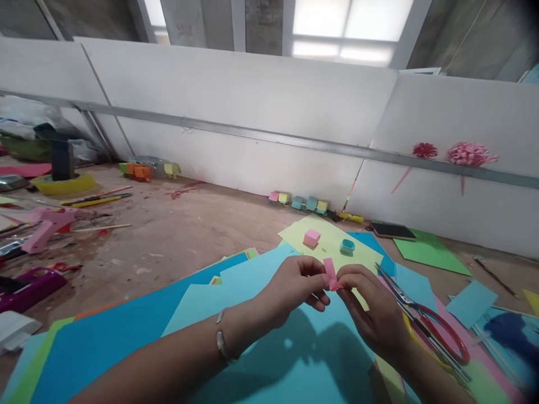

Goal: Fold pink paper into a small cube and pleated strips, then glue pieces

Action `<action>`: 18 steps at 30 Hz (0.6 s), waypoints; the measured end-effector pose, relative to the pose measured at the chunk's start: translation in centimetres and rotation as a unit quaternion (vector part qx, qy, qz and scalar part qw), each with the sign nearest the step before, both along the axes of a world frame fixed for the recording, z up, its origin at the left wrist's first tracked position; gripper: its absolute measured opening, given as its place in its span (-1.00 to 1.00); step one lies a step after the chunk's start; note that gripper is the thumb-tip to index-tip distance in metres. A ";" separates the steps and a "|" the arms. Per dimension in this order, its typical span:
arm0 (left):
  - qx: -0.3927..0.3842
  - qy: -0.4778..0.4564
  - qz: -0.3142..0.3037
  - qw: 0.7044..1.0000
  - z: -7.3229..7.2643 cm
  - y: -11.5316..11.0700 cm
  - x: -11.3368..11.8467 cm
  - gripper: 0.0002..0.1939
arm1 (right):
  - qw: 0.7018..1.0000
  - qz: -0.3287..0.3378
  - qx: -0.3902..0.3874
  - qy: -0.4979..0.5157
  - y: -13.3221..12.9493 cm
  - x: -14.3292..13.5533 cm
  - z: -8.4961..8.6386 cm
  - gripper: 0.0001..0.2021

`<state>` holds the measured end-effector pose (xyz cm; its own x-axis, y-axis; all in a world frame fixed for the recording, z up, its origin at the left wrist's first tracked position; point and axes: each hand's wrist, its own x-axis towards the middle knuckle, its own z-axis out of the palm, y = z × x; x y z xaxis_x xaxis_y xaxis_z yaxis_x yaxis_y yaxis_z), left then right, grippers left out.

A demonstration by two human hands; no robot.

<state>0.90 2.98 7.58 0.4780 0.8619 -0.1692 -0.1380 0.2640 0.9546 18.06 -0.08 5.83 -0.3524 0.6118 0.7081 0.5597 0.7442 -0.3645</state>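
Between my two hands is a small folded strip of pink paper (pixel 330 272), with one end standing up. My left hand (pixel 295 283) pinches it from the left; a silver bangle is on that wrist. From the right, the fingertips of my right hand (pixel 373 303) pinch its lower end. Both hands hover over light blue paper sheets (pixel 252 280) and cast shadows on them. Just beyond, a small pink paper box (pixel 312 238) and an open teal paper box (pixel 347 246) rest on a pale yellow sheet (pixel 295 229).
Scissors (pixel 438 331) with red and yellow handles lie beside my right forearm. A phone (pixel 393 231) and green paper (pixel 429 252) are behind them. Small paper boxes (pixel 311 203) line the wall. At left are a pink glue gun (pixel 50 221), yellow tape (pixel 63 184) and a purple tool (pixel 33 287).
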 end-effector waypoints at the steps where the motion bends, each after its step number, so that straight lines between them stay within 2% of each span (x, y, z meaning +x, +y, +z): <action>1: 0.011 0.005 0.006 1.000 0.0 0.0 0.0 -0.80 | 1.000 0.001 -0.003 0.000 0.0 0.0 -0.1 -0.87; 7: 0.073 0.014 0.017 0.997 -0.3 -0.1 0.3 -0.89 | 1.000 0.000 -0.019 0.005 -0.1 -0.2 -0.5 -0.86; 15: 0.049 -0.022 0.018 0.998 -0.5 -0.4 0.5 -0.90 | 0.998 -0.011 0.061 0.014 -0.3 -0.8 -0.9 -0.81; 18: 0.050 -0.023 0.027 0.998 -0.4 -0.4 0.4 -0.84 | 0.998 -0.043 0.046 0.022 -0.4 -0.9 -1.4 -0.83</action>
